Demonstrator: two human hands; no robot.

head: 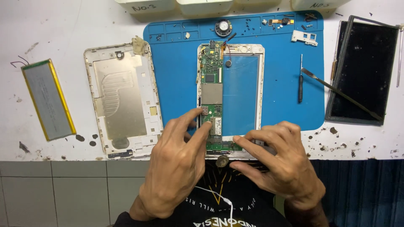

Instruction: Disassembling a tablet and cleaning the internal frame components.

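Tablet frame [240, 90], white-edged, opened, lying on blue work mat [277, 84] at centre of white bench [63, 38]; long axis running away from the body, near short end at the bench edge directly under both hands. Green circuit board [211, 84] seated along the frame's left side, bare glass panel to its right.

Left hand [176, 168]: fingers spread, index and middle fingertips pressing on the lower part of the circuit board; not closed around anything. Nearer of the two to the board.

Right hand [282, 164]: fingers loosely curled, tips resting on the frame's near right corner and bottom edge; whether anything is pinched under the fingers cannot be told.

Round coin-like part [222, 160] hanging at the frame's near edge, between the hands.

Removed back cover [124, 98] just left of the mat, inner side up. Flat battery [48, 98] with yellow edging farther left, well apart. Small speaker [223, 27] at mat's top. Screwdriver [300, 80] and metal pry tool [341, 94] right of the frame. Dark display panel [364, 71] at far right.
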